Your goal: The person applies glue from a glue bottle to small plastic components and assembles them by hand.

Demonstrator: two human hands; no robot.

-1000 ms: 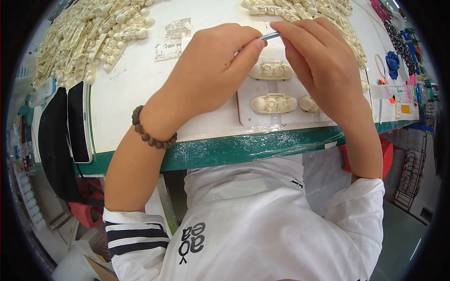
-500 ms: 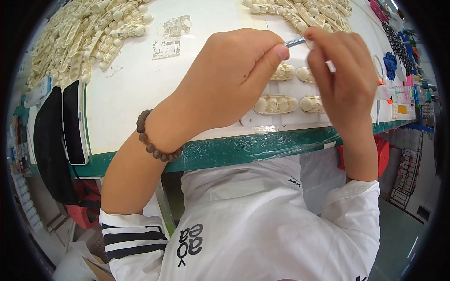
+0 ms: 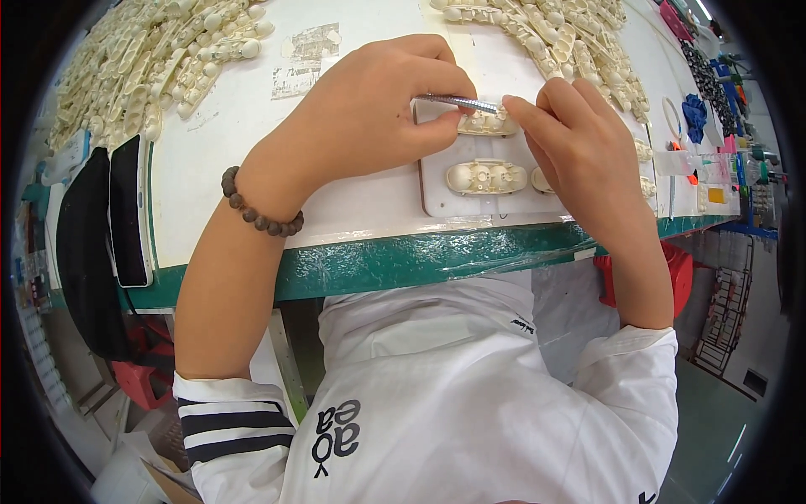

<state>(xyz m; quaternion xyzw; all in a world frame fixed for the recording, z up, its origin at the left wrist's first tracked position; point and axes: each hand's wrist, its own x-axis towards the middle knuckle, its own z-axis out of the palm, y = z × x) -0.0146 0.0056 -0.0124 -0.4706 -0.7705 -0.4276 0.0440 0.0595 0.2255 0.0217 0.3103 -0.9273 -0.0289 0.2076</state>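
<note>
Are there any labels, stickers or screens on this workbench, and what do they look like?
Phone: left edge of the white table, a slim dark slab with a blank screen.
Torn label scraps: far side of the table, beyond the left hand, grey-white and peeling.
Small orange and yellow tags: far right.

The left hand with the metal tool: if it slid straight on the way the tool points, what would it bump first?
Probably the right hand, whose fingertips sit just past the metal tool above the cream part; depth is unclear.

Left hand [image 3: 369, 109] pinches a metal tool [image 3: 457, 103] over a cream part [image 3: 487, 126]; right hand [image 3: 579, 143] at 3 o'clock steadies it.
</note>
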